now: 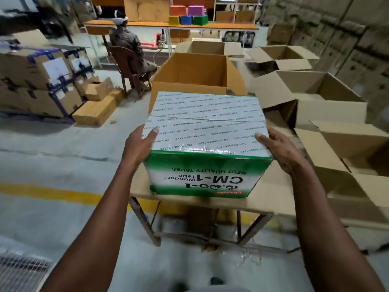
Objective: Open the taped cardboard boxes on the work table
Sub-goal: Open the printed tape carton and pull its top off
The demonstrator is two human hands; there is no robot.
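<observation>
Box (pixel 208 144), green and white, sits at the near edge of the counter (pixel 271 194), its top wholly sealed under printed tape, the print on its front face upside down to the wearer. Left hand (pixel 140 144) clasps the near left corner, thumb lying on the taped top and the other fingers hidden down the side; right hand (pixel 280 149) mirrors it at the near right corner, thumb on top, fingers wrapped round the side. Both are grasping the box, not a tool, which reads as steadying or squaring it up so the seam across the top can be reached. No cutter shows in view.

Room is tight. The box's front overhangs or meets the counter's near lip, so pulling it nearer risks a tip; a push away would meet the open carton (pixel 195 79) standing just behind it, touching or nearly so. To the right, opened cartons (pixel 328 106) crowd the counter with flaps splayed, leaving little slack on that side. The left side drops off to bare floor (pixel 63 144). Farther back a person (pixel 128 45) sits on a chair, well apart.
</observation>
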